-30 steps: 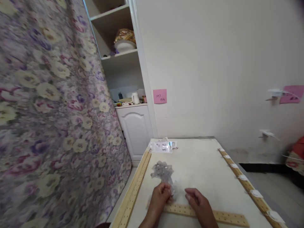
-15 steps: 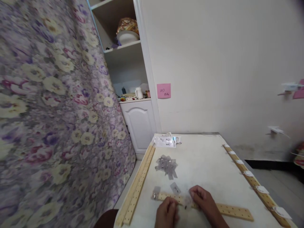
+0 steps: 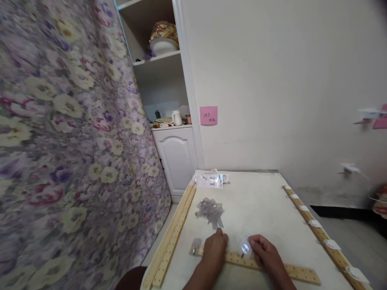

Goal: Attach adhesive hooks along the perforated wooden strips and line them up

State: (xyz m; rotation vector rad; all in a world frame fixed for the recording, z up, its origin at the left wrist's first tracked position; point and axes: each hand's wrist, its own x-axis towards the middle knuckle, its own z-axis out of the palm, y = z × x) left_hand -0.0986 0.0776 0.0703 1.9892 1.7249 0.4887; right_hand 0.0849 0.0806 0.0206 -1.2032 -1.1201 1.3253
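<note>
My right hand [image 3: 264,250] pinches the edge of a small clear plastic bag [image 3: 245,247] that catches the light, with a small dark piece at its lower end. Under that bag lies a narrow wooden strip with rows of holes [image 3: 237,258], running crosswise near me. My left hand [image 3: 215,246] reaches across the strip with its fingers drawn together and pointing down; what is beneath the fingertips is hidden. A small clear packet with a metal piece [image 3: 196,246] rests on the strip's left end. Beyond my left hand is a pile of similar grey, clear packets [image 3: 210,210].
Two more holed wooden strips [image 3: 174,237] lie along the table's left edge. Along the right edge, another strip [image 3: 321,234] carries several white round pieces [image 3: 331,244]. Flat printed packaging [image 3: 208,181] lies at the table's far left. A flowered curtain [image 3: 81,161] hangs on the left.
My left hand has moved forward over the strip and now covers the spot where a loose packet lay. My right hand has shifted slightly right with the clear bag.
</note>
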